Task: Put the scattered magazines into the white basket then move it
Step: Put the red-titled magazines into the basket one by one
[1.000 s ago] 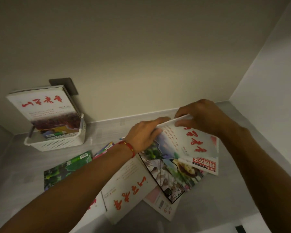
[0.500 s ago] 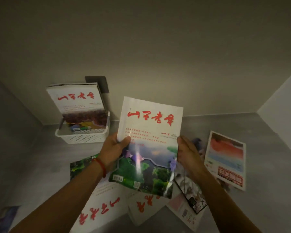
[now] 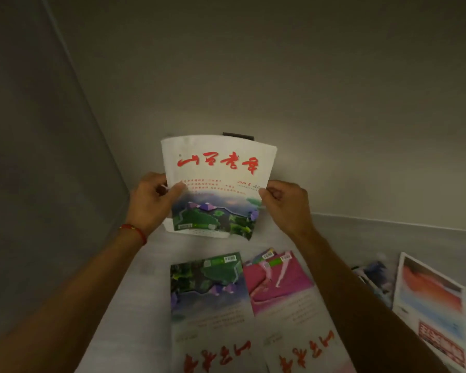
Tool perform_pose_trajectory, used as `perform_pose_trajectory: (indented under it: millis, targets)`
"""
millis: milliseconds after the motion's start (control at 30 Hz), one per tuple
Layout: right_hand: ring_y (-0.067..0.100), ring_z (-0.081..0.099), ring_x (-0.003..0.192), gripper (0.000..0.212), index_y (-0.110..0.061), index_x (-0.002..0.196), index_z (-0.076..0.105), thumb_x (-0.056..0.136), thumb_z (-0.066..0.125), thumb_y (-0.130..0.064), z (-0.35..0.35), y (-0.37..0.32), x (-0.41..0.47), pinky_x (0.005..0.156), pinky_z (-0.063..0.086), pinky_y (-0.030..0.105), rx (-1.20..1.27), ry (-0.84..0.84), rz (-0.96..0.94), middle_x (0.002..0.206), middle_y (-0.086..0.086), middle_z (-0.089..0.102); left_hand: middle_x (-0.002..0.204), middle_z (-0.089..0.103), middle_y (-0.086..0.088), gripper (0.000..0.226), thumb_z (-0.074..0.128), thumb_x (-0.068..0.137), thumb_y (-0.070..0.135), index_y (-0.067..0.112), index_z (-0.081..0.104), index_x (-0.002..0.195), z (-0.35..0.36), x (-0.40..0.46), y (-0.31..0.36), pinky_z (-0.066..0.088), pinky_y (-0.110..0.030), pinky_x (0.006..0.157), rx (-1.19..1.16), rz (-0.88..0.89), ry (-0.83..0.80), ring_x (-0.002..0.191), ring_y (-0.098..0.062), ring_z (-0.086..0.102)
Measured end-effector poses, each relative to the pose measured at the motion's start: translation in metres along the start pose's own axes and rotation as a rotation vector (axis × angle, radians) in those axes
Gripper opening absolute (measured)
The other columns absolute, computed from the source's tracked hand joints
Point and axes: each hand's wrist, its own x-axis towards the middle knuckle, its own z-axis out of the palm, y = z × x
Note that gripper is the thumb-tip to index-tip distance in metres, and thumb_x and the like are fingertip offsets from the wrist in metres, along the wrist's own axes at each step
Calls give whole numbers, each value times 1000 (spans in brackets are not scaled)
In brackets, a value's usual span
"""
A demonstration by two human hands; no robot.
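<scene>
Holding a magazine [image 3: 217, 184] upright by its two side edges, the left hand [image 3: 152, 201] and the right hand [image 3: 285, 204] are seen in the head view, each pinching an edge between thumb and fingers, so that the cover faces the camera. The magazine has been carried from above the scattered pile to the wall, directly over the white basket [image 3: 199, 232], of which only a strip of perforated rim shows beneath its lower edge. The step in hand is judged to be lowering it into the basket. Compared with half a second ago, the basket is now almost wholly hidden behind the held magazine, and the magazines already standing in it can no longer be seen. On the floor [image 3: 388, 243], a green magazine [image 3: 207, 289], a pink magazine [image 3: 280, 284] and a red-and-blue magazine [image 3: 433, 305] remain to be gathered, so the task is judged far from finished.
</scene>
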Motion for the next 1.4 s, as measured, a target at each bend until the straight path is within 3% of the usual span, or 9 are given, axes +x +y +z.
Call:
perform_pose_trajectory:
  millis: [200,600,733,867,967,1100,1200,1333,1400]
  targets:
    - [15,67,85,14,-7,95,75,90,66,-17,43,-10,50,56,43,-3,-5,-79,49,113,9,74,94,72,5,15,67,90,21,18,75,102,-8,48,-50,53,-17,71,-159,-71,0,73,11,67]
    - [17,67,87,19,-8,106,71,91,63,-16,103,27,72,71,55,17,49,-175,347,114,5,72,108,76,-8,30,66,89,30,15,73,114,21,88,-111,57,-43,90,-137,-228,-110,97,-28,71]
    - [27,68,91,18,-2,98,73,84,62,2,111,30,54,77,57,32,385,-173,527,100,9,74,117,72,-11,31,66,90,24,11,69,118,38,93,-113,55,-37,90,-160,-259,-142,104,-27,68]
    - [24,63,112,39,-6,126,60,87,64,0,112,35,35,94,55,40,562,-139,579,125,8,65,120,69,-8,34,64,87,16,14,62,121,48,95,-114,56,-28,78,-173,-298,-116,103,-21,65]
    - [28,64,99,28,-4,116,65,88,61,1,103,48,8,92,55,52,366,-170,573,113,18,66,123,66,-5,35,63,87,12,13,58,121,54,91,-112,55,-33,85,-248,-328,-152,111,-24,63]
    - [29,68,94,18,-5,98,71,94,53,-9,93,69,-71,84,55,38,-175,-576,427,101,13,71,121,62,-1,32,57,88,0,13,54,118,51,66,-107,50,-19,74,-182,-219,-132,110,-24,61]
    - [27,68,90,17,-9,99,62,98,51,-22,96,80,-146,80,57,35,-361,-770,543,101,14,66,121,65,-12,38,55,83,-6,12,65,115,59,6,-114,57,-39,85,-78,-141,-78,104,-30,64]
    - [24,58,114,56,-13,135,40,91,62,-40,109,75,-203,95,50,35,-373,-624,637,125,7,55,118,65,-19,33,62,76,8,8,71,109,76,-102,-143,52,-39,98,221,-199,-467,107,-35,62]
    - [25,55,115,60,-14,135,37,88,66,-38,118,72,-212,95,50,39,-330,-527,710,127,7,52,144,47,-22,50,59,79,21,15,61,129,81,-145,-157,43,-43,109,439,-247,-727,133,-38,44]
